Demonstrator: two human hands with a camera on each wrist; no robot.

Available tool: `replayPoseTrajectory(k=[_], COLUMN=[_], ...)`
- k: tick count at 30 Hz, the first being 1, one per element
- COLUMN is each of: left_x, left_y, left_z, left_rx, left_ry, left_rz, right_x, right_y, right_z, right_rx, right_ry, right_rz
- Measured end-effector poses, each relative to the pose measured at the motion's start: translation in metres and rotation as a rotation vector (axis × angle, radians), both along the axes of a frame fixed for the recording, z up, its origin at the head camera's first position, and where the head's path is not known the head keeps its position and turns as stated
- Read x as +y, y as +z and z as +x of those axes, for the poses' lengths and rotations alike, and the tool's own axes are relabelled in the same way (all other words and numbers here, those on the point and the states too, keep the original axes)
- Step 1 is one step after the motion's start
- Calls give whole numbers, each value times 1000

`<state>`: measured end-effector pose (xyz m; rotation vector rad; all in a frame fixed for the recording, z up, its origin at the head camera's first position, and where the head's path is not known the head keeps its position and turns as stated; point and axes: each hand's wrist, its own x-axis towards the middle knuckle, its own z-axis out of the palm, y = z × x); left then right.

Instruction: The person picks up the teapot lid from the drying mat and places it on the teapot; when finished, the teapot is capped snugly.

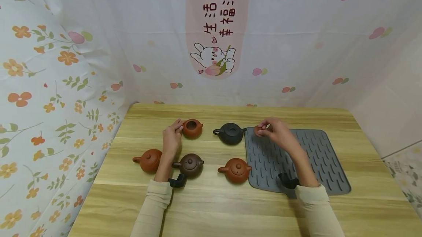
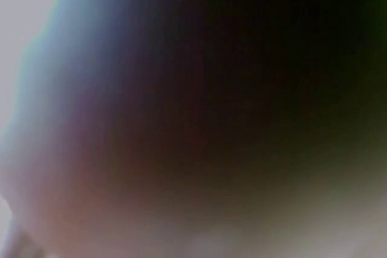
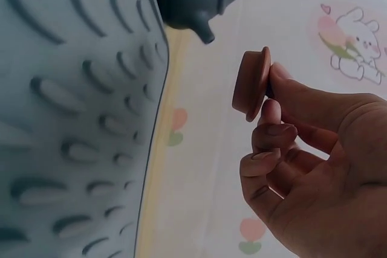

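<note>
In the head view, my right hand is over the upper left part of the grey mat, pinching a reddish-brown teapot lid by its knob. The right wrist view shows this lid turned on its side between thumb and fingers. My left hand grips the left side of a lidless orange-brown teapot, where its handle is hidden by the fingers. The round opening of that pot faces up. Only dark blur fills the left wrist view.
A black teapot stands between the hands, at the left edge of the grey ridged mat. Nearer are a reddish teapot, a dark brown teapot and another reddish teapot beside the left forearm. Patterned cloth hangs behind the wooden table.
</note>
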<state>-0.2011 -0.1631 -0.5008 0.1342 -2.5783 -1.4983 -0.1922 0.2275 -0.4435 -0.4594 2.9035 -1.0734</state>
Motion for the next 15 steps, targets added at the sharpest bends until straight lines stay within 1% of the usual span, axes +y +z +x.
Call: replayPoseTrajectory(k=[5, 12, 15], left_x=[0, 0, -1], left_y=[1, 1, 0], left_z=[0, -1, -1], left_rx=[-4, 1, -1], left_ry=[-4, -4, 0], left_rz=[-6, -28, -31], right_x=[-10, -23, -30], right_y=[4, 11, 14], right_z=[-1, -3, -4], right_rx=[0, 29, 36], right_ry=[21, 60, 62], right_rz=[-8, -13, -4])
